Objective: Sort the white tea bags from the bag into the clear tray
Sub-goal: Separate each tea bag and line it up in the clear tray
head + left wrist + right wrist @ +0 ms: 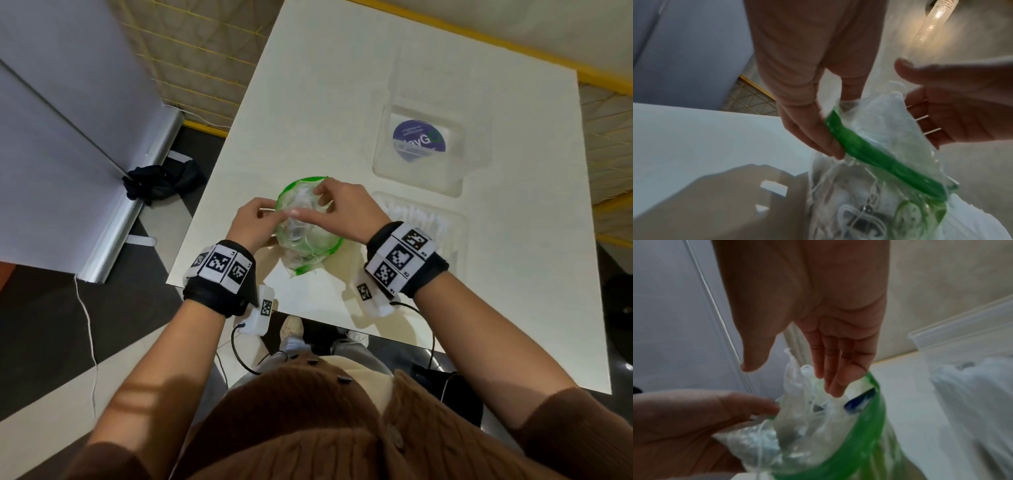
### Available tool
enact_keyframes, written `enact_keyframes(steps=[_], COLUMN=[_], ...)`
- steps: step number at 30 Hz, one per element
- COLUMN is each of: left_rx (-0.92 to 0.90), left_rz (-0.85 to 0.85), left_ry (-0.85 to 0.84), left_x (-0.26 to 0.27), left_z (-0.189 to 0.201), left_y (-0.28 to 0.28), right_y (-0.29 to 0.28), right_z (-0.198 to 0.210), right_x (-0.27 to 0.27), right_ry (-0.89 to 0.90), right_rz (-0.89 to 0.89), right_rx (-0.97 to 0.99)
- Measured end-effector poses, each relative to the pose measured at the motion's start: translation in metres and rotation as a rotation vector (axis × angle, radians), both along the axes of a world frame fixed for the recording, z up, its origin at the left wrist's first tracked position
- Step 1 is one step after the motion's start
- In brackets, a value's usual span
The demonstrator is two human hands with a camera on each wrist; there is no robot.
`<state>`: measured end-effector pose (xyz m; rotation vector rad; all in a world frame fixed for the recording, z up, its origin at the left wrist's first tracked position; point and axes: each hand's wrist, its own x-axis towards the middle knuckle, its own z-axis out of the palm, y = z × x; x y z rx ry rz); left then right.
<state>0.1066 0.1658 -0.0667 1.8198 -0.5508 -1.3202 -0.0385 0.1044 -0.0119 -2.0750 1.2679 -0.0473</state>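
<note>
A clear plastic bag (308, 236) with a green rim (879, 159) stands on the white table in front of me, with white tea bags (885, 116) and strings inside. My left hand (255, 219) pinches the bag's left rim (830, 146) and holds the mouth wide. My right hand (329, 202) reaches into the mouth from the right. Its fingers (834, 382) are straight and dip among the tea bags, with the thumb spread apart. It grips nothing that I can see. The clear tray (459, 219) lies just right of the bag and holds white tea bags (418, 219).
A clear container (383, 150) with a round purple label sits behind the tray. The table's near edge runs just under my wrists. A grey partition and a black cloth (161, 181) on the floor are off to the left.
</note>
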Motion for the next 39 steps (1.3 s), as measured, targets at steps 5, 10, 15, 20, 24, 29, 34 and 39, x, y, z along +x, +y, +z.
enact_keyframes(steps=[5, 10, 15, 20, 24, 29, 34, 39], left_rx=[-0.030, -0.065, -0.074, -0.039, -0.034, -0.035, -0.027, -0.053], left_rz=[-0.002, -0.008, -0.007, 0.010, -0.012, -0.025, -0.015, -0.053], left_ry=[-0.029, -0.040, -0.039, -0.031, -0.043, -0.040, -0.035, -0.142], left_x=[-0.001, 0.000, 0.000, 0.005, 0.007, 0.006, 0.006, 0.007], left_z=[-0.002, -0.003, -0.003, -0.006, -0.006, -0.006, -0.004, -0.001], left_y=[0.000, 0.002, 0.001, 0.000, 0.000, -0.001, -0.001, 0.004], right_y=[0.001, 0.000, -0.005, -0.005, -0.010, -0.011, -0.009, -0.007], right_z=[-0.015, -0.013, -0.015, -0.011, 0.006, 0.033, 0.025, 0.015], right_x=[0.013, 0.012, 0.021, 0.005, -0.013, -0.014, -0.002, 0.000], right_ry=[0.055, -0.119, 0.005, -0.029, -0.099, -0.257, -0.080, -0.071], right_rz=[-0.007, -0.095, 0.071, 0.065, 0.024, 0.008, 0.215, 0.150], right_rx=[0.020, 0.023, -0.035, -0.054, -0.107, -0.247, -0.439, -0.298])
